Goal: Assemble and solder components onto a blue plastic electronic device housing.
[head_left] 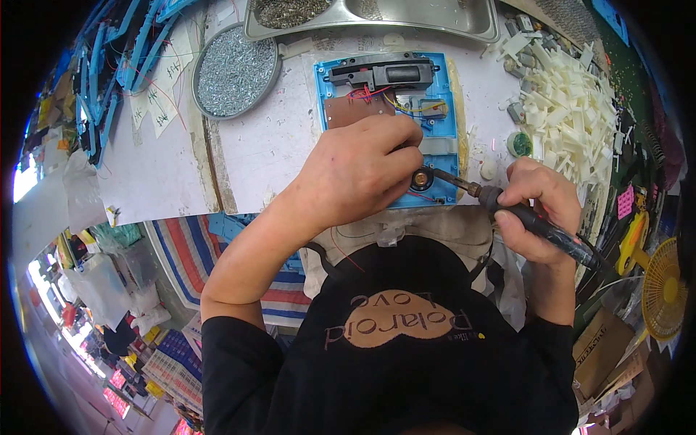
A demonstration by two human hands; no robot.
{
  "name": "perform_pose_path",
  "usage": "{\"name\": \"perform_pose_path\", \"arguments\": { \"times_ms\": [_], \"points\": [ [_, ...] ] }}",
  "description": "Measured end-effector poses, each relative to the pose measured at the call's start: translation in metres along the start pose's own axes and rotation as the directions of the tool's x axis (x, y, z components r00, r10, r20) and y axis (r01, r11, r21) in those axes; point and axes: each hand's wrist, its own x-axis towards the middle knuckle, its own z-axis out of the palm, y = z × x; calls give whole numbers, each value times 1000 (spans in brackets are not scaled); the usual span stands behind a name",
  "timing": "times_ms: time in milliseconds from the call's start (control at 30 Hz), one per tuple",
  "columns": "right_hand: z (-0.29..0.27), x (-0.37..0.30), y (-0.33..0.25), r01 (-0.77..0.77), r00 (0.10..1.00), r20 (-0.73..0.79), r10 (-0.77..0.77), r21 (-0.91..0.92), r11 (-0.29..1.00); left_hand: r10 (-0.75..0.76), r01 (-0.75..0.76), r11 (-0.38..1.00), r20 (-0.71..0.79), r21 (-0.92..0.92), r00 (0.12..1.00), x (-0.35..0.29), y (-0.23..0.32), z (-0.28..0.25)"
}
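A blue plastic housing (450, 116) lies open on the white table in front of me. Inside it are a black long module (402, 75), a brown circuit board (348, 113) and thin red, yellow and blue wires. My left hand (362, 170) rests over the housing with its fingers curled in a pinch; whatever they hold is hidden. In my right hand (542, 203) is a soldering iron (554, 236), gripped by its dark handle. Its metal tip reaches left to the edge of a small round black part (421, 180) at the housing's near right, close to my left fingertips.
A round grey tray of screws (278, 61) stands at the left, and a metal tray (489, 29) at the back. White plastic pieces (569, 116) are heaped at the right, beside a green-topped roll (520, 144). Blue shells (109, 58) pile up far left. A yellow fan (663, 288) is lower right.
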Motion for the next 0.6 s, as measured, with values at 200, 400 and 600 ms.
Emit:
{"name": "perform_pose_path", "arguments": {
  "times_ms": [200, 400, 600],
  "points": [
    [7, 4, 2, 70, 993, -96, -71, -8, 997, -9, 9, 1000, 2, 10, 1000, -1, 1, 1],
    [-12, -19, -3, 30, 977, -213, 4, 154, 988, -18, 18, 1000, 13, 13, 1000, -2, 2, -2],
    [-86, -102, 4, -43, 760, -629, 165, 206, 978, 15, -20, 997, 60, 74, 998, -1, 2, -1]
  ]
}}
